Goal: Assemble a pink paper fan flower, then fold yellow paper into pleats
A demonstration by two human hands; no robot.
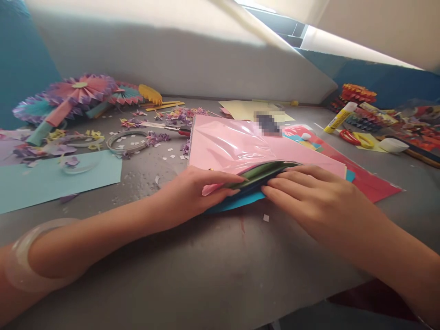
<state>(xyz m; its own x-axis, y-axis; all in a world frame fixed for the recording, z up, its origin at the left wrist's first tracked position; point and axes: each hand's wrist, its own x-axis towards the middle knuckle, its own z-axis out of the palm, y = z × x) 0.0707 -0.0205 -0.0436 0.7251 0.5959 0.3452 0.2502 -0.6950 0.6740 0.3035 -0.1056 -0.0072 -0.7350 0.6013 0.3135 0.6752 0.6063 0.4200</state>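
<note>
A clear plastic packet of coloured paper (233, 142) lies in front of me, its top sheet pink and its sheets bulging apart at the near edge. Green and dark layers show in the gap, with a blue sheet (237, 201) below. My left hand (206, 185) grips the near edge, thumb and fingers closed around the sheets. On the right of the same edge, the bent fingers of my right hand (316, 192) press together on the packet. The tips of its fingers are partly hidden in the fold.
Paper rosettes (80, 87) lie at the back left, near scissors (168, 127), a tape roll (127, 141) and paper scraps. A light blue sheet (92, 172) lies left. A glue stick (340, 117), red-and-yellow scissors (355, 138) and a red packet (374, 181) are on the right.
</note>
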